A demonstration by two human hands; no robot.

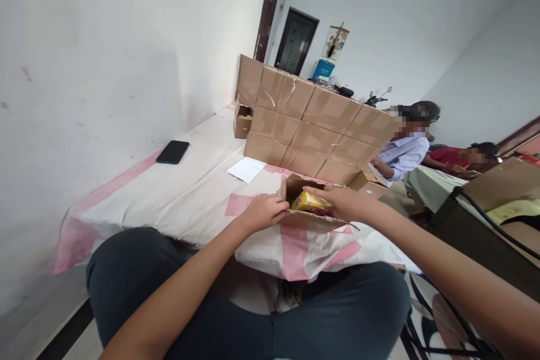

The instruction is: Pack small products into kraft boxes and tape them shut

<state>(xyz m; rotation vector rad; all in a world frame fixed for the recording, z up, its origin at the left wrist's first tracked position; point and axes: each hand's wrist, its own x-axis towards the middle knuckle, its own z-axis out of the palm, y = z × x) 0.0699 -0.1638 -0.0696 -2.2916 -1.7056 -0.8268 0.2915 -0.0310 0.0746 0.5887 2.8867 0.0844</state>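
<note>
An open cardboard box (316, 220) stands on the cloth-covered table right before my lap. Gripping its left wall is my left hand (266, 212), fingers bent over the edge. My right hand (337, 201) reaches into the box from the right, its fingers closed around a yellow packet (310, 200) with red and purple print. The packet lies tilted inside, partly covered by that hand. The lower part of the box's interior is hidden.
Behind the box rises a wall of stacked, taped cartons (291, 124). A white paper (246, 169) and a black phone-like slab (172, 152) lie to the left. Another person (403, 146) sits beyond the cartons; a second person (447, 163) is farther right.
</note>
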